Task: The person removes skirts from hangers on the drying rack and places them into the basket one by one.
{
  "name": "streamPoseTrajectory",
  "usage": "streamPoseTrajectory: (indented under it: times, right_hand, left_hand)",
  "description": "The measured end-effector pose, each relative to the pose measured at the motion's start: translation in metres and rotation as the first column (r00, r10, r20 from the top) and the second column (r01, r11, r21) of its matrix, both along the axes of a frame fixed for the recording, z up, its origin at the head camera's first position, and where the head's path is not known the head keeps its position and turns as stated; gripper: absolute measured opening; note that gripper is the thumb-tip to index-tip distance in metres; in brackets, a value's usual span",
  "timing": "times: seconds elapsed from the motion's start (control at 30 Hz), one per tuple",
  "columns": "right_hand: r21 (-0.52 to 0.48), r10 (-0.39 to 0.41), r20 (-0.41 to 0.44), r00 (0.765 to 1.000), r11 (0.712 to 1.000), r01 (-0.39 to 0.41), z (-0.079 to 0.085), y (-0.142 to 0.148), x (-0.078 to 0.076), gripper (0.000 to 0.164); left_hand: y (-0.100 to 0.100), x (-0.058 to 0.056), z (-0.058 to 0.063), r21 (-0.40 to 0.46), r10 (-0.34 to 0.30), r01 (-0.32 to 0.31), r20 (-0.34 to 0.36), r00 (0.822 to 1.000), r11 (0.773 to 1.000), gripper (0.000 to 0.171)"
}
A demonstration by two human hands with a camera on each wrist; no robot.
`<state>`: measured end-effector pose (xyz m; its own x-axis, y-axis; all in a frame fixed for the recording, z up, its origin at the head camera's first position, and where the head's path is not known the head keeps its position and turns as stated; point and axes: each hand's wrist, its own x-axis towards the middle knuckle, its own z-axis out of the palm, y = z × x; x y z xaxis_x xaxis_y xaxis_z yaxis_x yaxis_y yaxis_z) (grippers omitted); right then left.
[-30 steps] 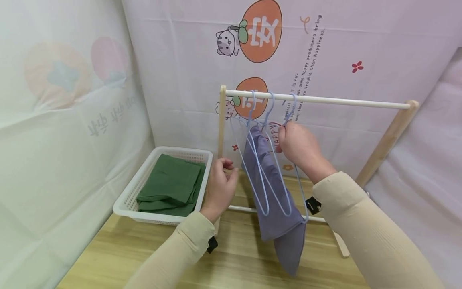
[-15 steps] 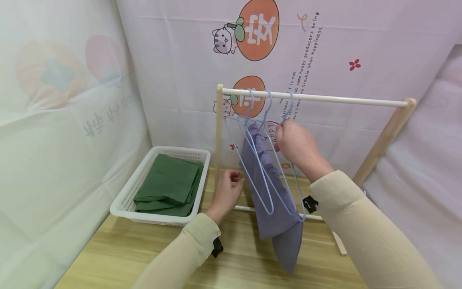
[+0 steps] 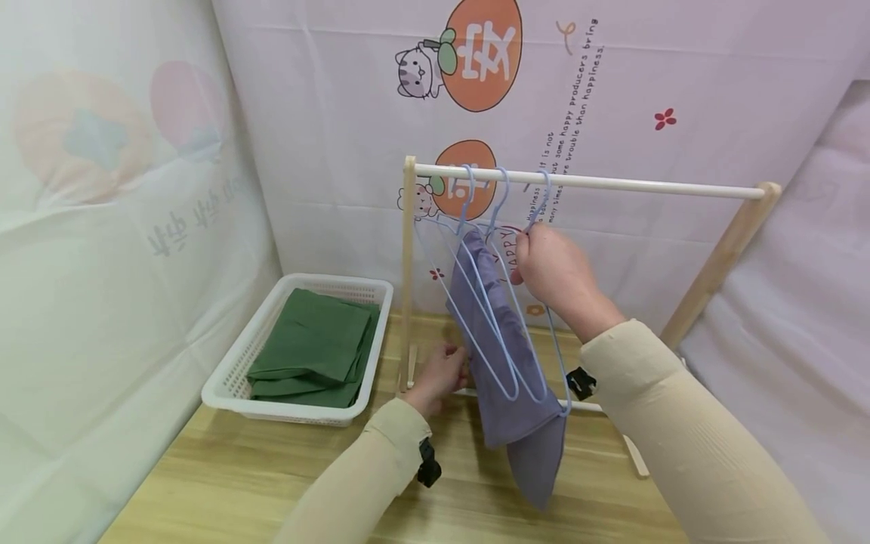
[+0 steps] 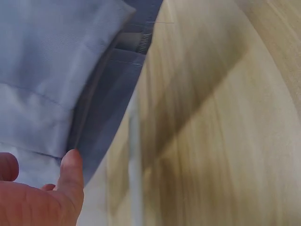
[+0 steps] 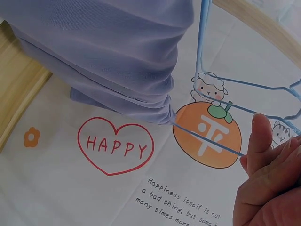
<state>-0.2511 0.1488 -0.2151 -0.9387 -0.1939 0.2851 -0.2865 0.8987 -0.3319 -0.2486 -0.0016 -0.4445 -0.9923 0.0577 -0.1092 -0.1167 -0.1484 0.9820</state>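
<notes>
My right hand (image 3: pixel 557 268) grips the rightmost light blue clothes hanger (image 3: pixel 557 355) just below its hook, which sits over the rack's white rail. A folded purple garment (image 3: pixel 469 302) hangs on this hanger; in the right wrist view, the hanger's wire (image 5: pixel 207 140) runs into the bunched cloth (image 5: pixel 127 52). Low at the garment's left side is my left hand (image 3: pixel 442 374), its fingertips at the cloth edge. The left wrist view shows a finger (image 4: pixel 71 174) against or very near the garment's layered edge (image 4: pixel 51 94), with a gap to the other digit.
Two bare blue hangers (image 3: pixel 499 355) hang to the left on the same rail (image 3: pixel 646 183) of the wooden rack (image 3: pixel 720 264). At left on the wooden table (image 3: pixel 224 468) stands a white basket (image 3: pixel 234 355) holding folded green cloth (image 3: pixel 316 336). Printed fabric walls enclose the table.
My left hand has moved right and down, from beside the basket to the garment's lower left side. The right hand keeps its grip on the hanger. The view has shifted slightly.
</notes>
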Motion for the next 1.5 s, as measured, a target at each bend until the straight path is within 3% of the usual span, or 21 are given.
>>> streamPoseTrajectory:
  times: [0.17, 0.3, 0.43, 0.6, 0.9, 1.07, 1.37, 1.5]
  right_hand:
    - [0.006, -0.002, -0.017, 1.0, 1.0, 0.002, 0.0, 0.001, -0.001, 0.039]
    - [0.01, 0.001, -0.024, 1.0, 1.0, -0.001, 0.0, 0.001, -0.001, 0.038]
    - [0.014, 0.003, -0.018, 1.0, 1.0, -0.003, 0.0, 0.001, -0.001, 0.038]
    - [0.005, -0.002, 0.006, 1.0, 1.0, 0.002, 0.0, 0.001, 0.0, 0.038]
    - [-0.002, -0.006, 0.023, 1.0, 1.0, 0.006, 0.001, 0.001, 0.001, 0.038]
    - [-0.001, -0.008, 0.026, 1.0, 1.0, 0.008, 0.001, 0.001, 0.001, 0.037]
    - [-0.003, 0.0, 0.024, 1.0, 1.0, 0.001, 0.0, 0.001, 0.002, 0.038]
    - [0.0, -0.002, 0.024, 1.0, 1.0, 0.002, 0.0, 0.001, 0.002, 0.038]
  left_hand:
    - [0.01, -0.006, -0.013, 0.13, -0.035, 0.03, 0.034, 0.999, 0.991, 0.014]
    - [0.014, -0.008, -0.017, 0.218, -0.044, 0.022, 0.096, 0.994, 0.976, 0.012]
    - [0.016, -0.008, -0.018, 0.251, -0.046, 0.006, 0.153, 0.987, 0.968, 0.014]
    - [0.017, -0.01, -0.02, 0.299, -0.046, -0.009, 0.175, 0.984, 0.954, 0.014]
    - [0.015, -0.012, -0.023, 0.28, 0.007, -0.066, 0.205, 0.979, 0.958, 0.02]
    - [0.014, -0.014, -0.023, 0.294, 0.065, -0.127, 0.212, 0.975, 0.947, 0.021]
    - [0.008, -0.017, -0.019, 0.259, 0.177, -0.241, 0.249, 0.952, 0.935, 0.023]
    - [0.004, -0.018, -0.016, 0.247, 0.173, -0.24, 0.264, 0.949, 0.939, 0.03]
